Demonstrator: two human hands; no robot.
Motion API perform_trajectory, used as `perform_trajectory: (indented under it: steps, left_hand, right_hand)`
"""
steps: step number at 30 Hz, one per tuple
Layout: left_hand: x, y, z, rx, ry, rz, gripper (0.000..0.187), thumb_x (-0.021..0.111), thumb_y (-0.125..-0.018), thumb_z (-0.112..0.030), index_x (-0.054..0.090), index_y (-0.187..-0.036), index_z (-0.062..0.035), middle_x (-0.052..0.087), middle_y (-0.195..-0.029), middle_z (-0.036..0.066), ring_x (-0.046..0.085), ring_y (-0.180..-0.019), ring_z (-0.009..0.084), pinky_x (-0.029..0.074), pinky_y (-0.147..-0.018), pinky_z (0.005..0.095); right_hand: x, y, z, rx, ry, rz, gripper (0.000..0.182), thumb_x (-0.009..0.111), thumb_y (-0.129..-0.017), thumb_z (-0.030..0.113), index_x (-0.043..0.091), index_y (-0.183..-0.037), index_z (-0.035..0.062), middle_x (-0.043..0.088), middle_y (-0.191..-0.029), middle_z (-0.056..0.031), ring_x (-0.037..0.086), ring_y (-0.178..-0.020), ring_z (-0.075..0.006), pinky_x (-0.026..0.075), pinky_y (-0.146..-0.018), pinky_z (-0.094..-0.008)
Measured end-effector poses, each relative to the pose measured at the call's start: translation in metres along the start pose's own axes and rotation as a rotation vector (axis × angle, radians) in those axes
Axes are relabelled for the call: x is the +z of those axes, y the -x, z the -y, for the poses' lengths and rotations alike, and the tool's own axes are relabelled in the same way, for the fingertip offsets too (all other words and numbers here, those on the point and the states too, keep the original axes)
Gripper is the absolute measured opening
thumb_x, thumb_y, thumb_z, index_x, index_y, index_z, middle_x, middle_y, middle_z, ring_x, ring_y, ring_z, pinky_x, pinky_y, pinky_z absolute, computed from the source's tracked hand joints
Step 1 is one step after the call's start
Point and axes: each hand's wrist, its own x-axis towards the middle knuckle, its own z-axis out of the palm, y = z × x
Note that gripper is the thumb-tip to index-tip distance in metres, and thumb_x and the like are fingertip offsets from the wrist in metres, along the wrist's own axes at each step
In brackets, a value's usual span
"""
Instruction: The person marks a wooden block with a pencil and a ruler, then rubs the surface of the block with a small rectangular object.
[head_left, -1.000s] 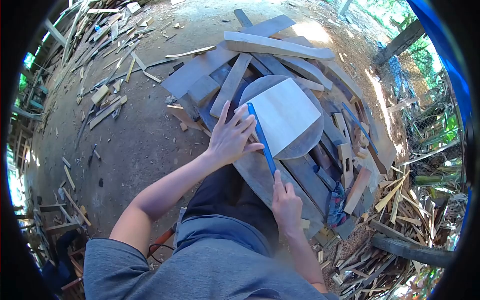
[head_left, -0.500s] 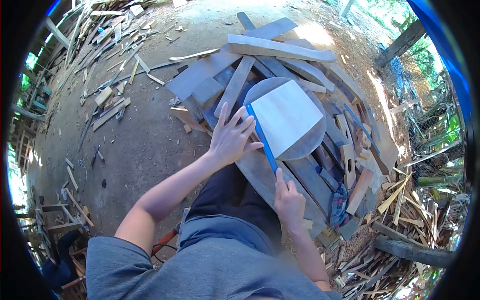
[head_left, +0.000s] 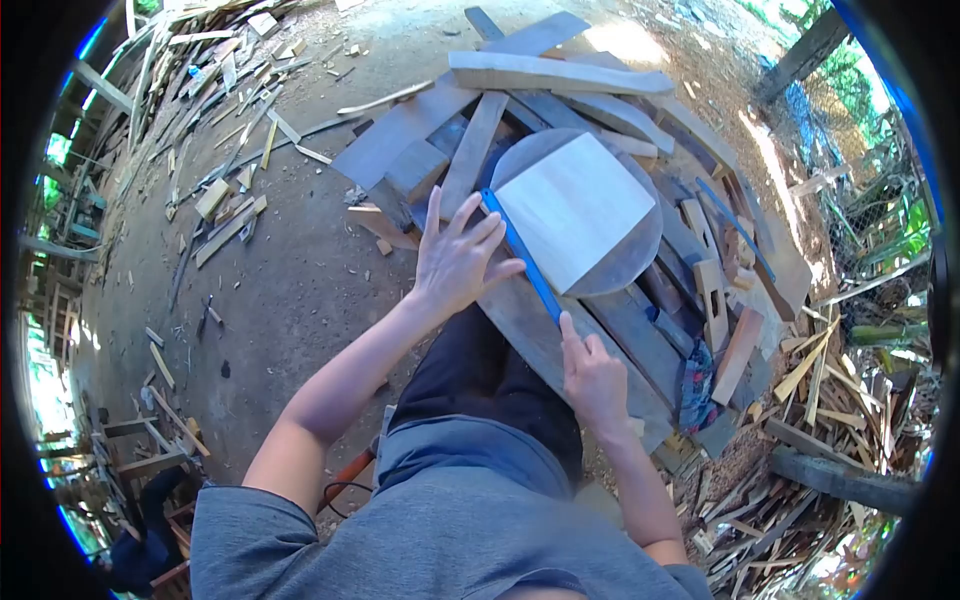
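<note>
A pale square sheet (head_left: 580,215) lies on a grey round disc (head_left: 640,255) on top of the wood pile. A long, narrow blue bar (head_left: 528,258), like a straightedge, runs along the sheet's left side, a small gap from it. My left hand (head_left: 455,255) has its fingers spread, with the fingertips at the bar's far part. At the bar's near end, my right hand (head_left: 596,385) is closed around it, index finger pointing along it. The bar's end inside that hand is hidden.
Planks (head_left: 560,75) are stacked beyond the disc. To the right lie a second blue strip (head_left: 735,228), slotted wood blocks (head_left: 711,300) and a patterned cloth (head_left: 697,388). Scrap wood heaps (head_left: 850,400) cover the ground at right, with more offcuts (head_left: 225,215) at left.
The view has shifted slightly, moving the scene within the frame. The blue bar now sits a little farther left of the sheet's edge. Both hands keep nearly the same pose.
</note>
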Motion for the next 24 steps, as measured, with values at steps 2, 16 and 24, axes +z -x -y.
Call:
perform_trajectory:
  steps: [2, 16, 24]
  left_hand:
    - [0.001, -0.007, 0.002, -0.019, 0.017, 0.045, 0.05, 0.064, -0.088, -0.057, 0.075, -0.107, -0.0114, 0.069, -0.115, -0.001, 0.048, -0.133, 0.0242, 0.008, -0.12, 0.0642]
    - [0.035, -0.021, 0.012, -0.049, 0.067, -0.038, 0.054, 0.062, -0.093, -0.052, 0.068, -0.123, -0.008, 0.064, -0.13, 0.004, 0.047, -0.135, 0.0239, 0.014, -0.12, 0.0592]
    - [0.035, -0.024, -0.004, -0.061, 0.197, 0.052, 0.067, 0.06, -0.095, -0.05, 0.061, -0.126, 0.0084, 0.058, -0.136, 0.022, 0.048, -0.137, 0.0313, 0.024, -0.12, 0.0524]
  right_hand:
    - [0.001, -0.002, -0.003, -0.015, -0.034, 0.008, 0.041, 0.059, -0.098, 0.018, 0.059, -0.139, 0.0113, 0.053, -0.072, -0.0117, 0.058, -0.053, -0.0312, 0.047, -0.049, -0.044]
    - [-0.001, -0.038, -0.021, 0.023, 0.037, -0.07, 0.039, 0.057, -0.099, 0.024, 0.06, -0.138, 0.0179, 0.06, -0.077, -0.0122, 0.066, -0.056, -0.0341, 0.053, -0.05, -0.0457]
    - [0.005, -0.015, -0.001, 0.065, -0.02, -0.097, 0.041, 0.056, -0.1, 0.025, 0.058, -0.139, 0.0159, 0.059, -0.074, -0.0138, 0.066, -0.056, -0.035, 0.053, -0.048, -0.0457]
